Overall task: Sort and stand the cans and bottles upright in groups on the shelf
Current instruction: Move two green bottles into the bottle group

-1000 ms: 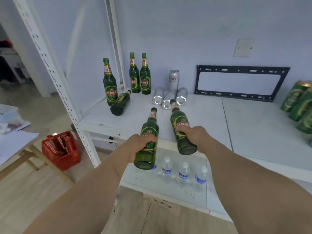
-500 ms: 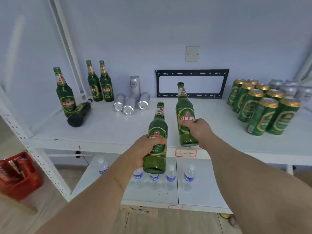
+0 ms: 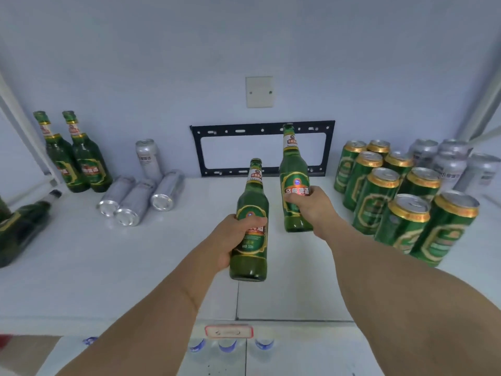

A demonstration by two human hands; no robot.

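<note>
My left hand grips a green beer bottle upright, just above the white shelf near its middle. My right hand grips a second green bottle upright, farther back and to the right, its base at the shelf surface. Two green bottles stand at the back left; another lies on its side at the left edge. Three silver cans lie flat beside one standing silver can. Green cans stand grouped at the right, silver cans behind them.
A black metal bracket leans on the wall behind the shelf's middle. A white upright post rises at the left. Small water bottles stand on the lower shelf. A red label marks the shelf's front edge.
Both hands have carried their bottles forward over the shelf and more upright. The view has swung right and closer, bringing the green cans nearer.
</note>
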